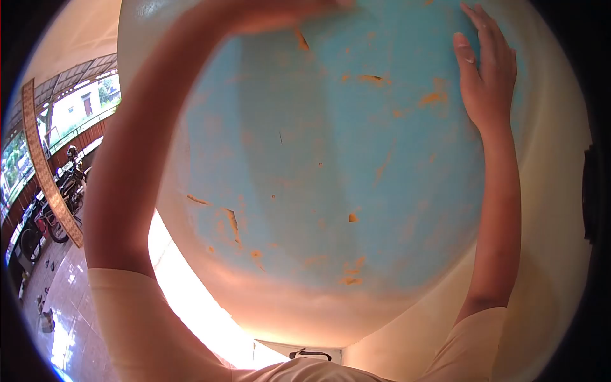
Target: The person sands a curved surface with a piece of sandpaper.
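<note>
A pale blue wall-like surface [414, 172] fills the middle of the view, with peeling flakes and orange patches [434, 97] showing through. My right hand [487, 73] is raised at the upper right. Its fingers are stretched out against or very near the blue surface, the thumb apart, and nothing shows in it. My left hand [293, 14] reaches across the top edge, smeared by motion and partly cut off. Whether it holds anything I cannot make out.
Motorcycles [60, 194] stand to the left beyond a patterned post [48, 159]. A shiny tiled floor [73, 305] lies at lower left, with small items on it. Cream walling [547, 210] borders the right side. A dark curved object [310, 354] shows at bottom centre.
</note>
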{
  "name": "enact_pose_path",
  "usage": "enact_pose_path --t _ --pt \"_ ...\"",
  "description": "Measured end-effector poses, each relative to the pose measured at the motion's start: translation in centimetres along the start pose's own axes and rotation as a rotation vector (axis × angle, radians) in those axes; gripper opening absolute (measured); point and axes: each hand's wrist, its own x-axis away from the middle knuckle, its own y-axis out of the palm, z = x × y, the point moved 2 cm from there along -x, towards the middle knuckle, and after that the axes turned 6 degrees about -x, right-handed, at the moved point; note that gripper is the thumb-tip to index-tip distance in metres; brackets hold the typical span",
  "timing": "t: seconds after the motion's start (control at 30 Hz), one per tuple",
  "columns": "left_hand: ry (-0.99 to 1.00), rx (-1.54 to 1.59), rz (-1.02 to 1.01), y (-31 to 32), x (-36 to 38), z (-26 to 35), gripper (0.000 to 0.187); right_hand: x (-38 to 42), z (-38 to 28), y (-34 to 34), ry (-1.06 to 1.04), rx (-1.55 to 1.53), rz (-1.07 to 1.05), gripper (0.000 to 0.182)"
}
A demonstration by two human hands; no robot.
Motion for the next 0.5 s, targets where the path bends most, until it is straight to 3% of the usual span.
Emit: enact_pose_path --t 0.03,0.13,0.2,0.27,0.3,0.37,0.4,0.43,0.5 --pt "-0.149 0.016 -0.120 -0.3 0.4 -3.2 0.093 -0.1 0.1 -0.1 0.020 0.024 -0.021 0.054" --pt "-0.252 0.013 -0.050 -0.1 1.9 -3.8 0.093 0.1 -0.4 -0.3 -0.007 -0.015 -0.005 0.052" --pt "-0.167 0.009 -0.013 0.1 2.8 -0.8 0.094 0.1 -1.3 -0.4 0.001 -0.002 0.010 0.052" --pt "0.047 0.013 -0.022 -0.9 4.1 3.4 0.096 0.1 -1.6 -0.4 0.008 0.011 0.022 0.052" --pt "0.049 0.023 -0.023 -1.1 4.7 4.0 0.096 -0.1 -1.3 -0.4 0.002 -0.004 -0.007 0.051" --pt "0.323 0.098 -0.078 -1.2 5.1 5.1 0.097 -0.3 -0.9 -0.7 0.000 -0.005 -0.032 0.051" --pt "0.344 0.114 -0.061 -1.2 4.6 3.8 0.096 -0.3 -1.0 -0.9 0.012 -0.021 -0.046 0.052" --pt "0.337 0.120 -0.063 -0.6 4.3 2.6 0.096 -0.4 -1.1 -0.8 0.022 -0.042 -0.060 0.052" --pt "0.002 -0.006 0.043 -0.4 3.6 0.7 0.095 -0.1 -2.0 -0.5 0.002 -0.014 -0.017 0.052"
